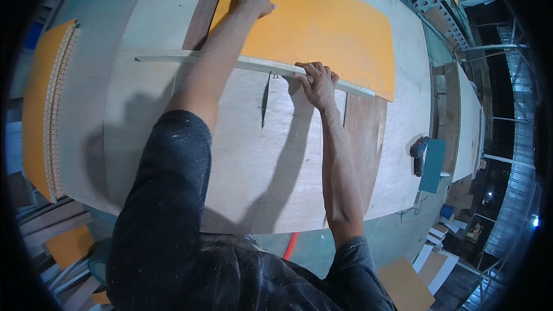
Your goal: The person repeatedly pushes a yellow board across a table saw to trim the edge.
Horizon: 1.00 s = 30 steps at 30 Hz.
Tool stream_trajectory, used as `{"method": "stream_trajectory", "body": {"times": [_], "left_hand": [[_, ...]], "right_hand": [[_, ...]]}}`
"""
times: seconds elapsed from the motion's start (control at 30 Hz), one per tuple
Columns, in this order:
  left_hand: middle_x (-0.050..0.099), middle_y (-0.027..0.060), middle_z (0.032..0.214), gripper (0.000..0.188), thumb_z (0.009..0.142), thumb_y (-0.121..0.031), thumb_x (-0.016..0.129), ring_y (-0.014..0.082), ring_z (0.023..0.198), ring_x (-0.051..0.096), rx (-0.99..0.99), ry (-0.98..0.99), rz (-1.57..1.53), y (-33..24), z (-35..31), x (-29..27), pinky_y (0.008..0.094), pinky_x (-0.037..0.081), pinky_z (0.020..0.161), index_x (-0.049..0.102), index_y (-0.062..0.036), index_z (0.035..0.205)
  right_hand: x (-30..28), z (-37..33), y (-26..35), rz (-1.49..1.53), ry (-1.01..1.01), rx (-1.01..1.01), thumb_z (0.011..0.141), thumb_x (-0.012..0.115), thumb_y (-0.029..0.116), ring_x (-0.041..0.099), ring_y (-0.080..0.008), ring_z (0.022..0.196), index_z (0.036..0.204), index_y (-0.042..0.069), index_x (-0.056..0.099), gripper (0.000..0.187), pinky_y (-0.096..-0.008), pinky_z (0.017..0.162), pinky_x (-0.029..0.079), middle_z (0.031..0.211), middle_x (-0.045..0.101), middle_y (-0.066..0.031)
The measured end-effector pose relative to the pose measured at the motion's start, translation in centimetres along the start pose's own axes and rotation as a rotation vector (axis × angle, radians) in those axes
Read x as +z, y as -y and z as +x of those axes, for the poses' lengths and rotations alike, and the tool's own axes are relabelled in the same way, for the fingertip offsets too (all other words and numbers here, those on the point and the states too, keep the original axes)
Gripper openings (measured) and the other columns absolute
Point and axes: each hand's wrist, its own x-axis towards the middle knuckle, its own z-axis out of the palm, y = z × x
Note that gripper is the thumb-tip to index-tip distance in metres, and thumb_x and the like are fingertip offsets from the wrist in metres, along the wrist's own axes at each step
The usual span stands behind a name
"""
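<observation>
A large orange board [334,29] lies flat on the pale wooden worktable [242,173]. Along its near edge runs a long, pale, straight bar [262,65], sticking out well past the board on the left. My left hand [253,3] reaches across the bar and rests on the board near its upper left, fingers spread. Nearer to me, my right hand [318,83] is closed on the bar right of its middle, fingers over the far side and thumb on the near side. Brown wooden strips [203,20] show by the board's left edge and below its right end.
A cordless drill [418,148] lies at the table's right edge beside a teal panel [432,167]. Stacked orange panels [40,109] stand along the left side. A red hose [291,246] shows below the near edge. Offcuts [406,282] lie at lower right.
</observation>
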Motion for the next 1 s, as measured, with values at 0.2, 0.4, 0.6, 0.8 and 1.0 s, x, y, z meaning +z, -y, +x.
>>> {"method": "stream_trajectory", "body": {"times": [0.2,0.4,0.6,0.8,1.0], "left_hand": [[0.011,-0.0096,0.179,0.066,0.111,-0.053,0.037,0.0312,0.163,0.020,0.048,0.047,0.010,-0.3,-2.7,-0.3,0.0702,0.035,0.120,0.016,-0.0345,0.171],[0.012,-0.0042,0.179,0.068,0.111,-0.053,0.041,0.0359,0.161,0.023,0.091,0.085,0.009,-0.2,-12.2,1.1,0.0698,0.038,0.117,0.019,-0.0305,0.171],[0.014,-0.0005,0.179,0.071,0.109,-0.049,0.048,0.0382,0.159,0.027,0.127,0.078,-0.046,-1.9,-28.0,4.5,0.0707,0.038,0.116,0.022,-0.0253,0.170],[0.015,0.0013,0.179,0.072,0.108,-0.048,0.053,0.0388,0.159,0.026,0.107,0.127,-0.077,-3.1,-45.5,6.9,0.0709,0.037,0.115,0.024,-0.0240,0.170],[0.017,0.0024,0.178,0.072,0.107,-0.047,0.056,0.0379,0.159,0.024,0.106,0.129,-0.103,-4.1,-57.6,9.6,0.0709,0.038,0.114,0.027,-0.0241,0.169]], "right_hand": [[-0.2,-1.4,0.0,0.009,0.102,0.081,0.097,0.067,0.062,0.057,-0.0300,0.121,0.122,0.020,0.080,0.051,-0.0543,0.111,0.027,0.122,0.068,-0.0059],[-0.2,-10.9,2.8,0.147,0.095,0.059,0.103,0.059,0.055,0.057,-0.0309,0.121,0.122,0.020,0.079,0.045,-0.0552,0.110,0.026,0.121,0.068,-0.0074],[-1.6,-26.5,7.6,0.159,0.099,0.068,0.108,0.054,0.043,0.057,-0.0290,0.118,0.122,0.023,0.077,0.033,-0.0551,0.106,0.029,0.119,0.067,-0.0044],[-3.4,-42.8,13.4,0.178,0.165,0.102,0.108,0.055,0.040,0.057,-0.0257,0.117,0.123,0.024,0.076,0.031,-0.0534,0.104,0.031,0.118,0.067,-0.0023],[-3.8,-54.6,17.0,0.163,0.164,0.121,0.106,0.060,0.041,0.058,-0.0241,0.116,0.124,0.026,0.075,0.028,-0.0511,0.103,0.033,0.116,0.066,-0.0003]]}}
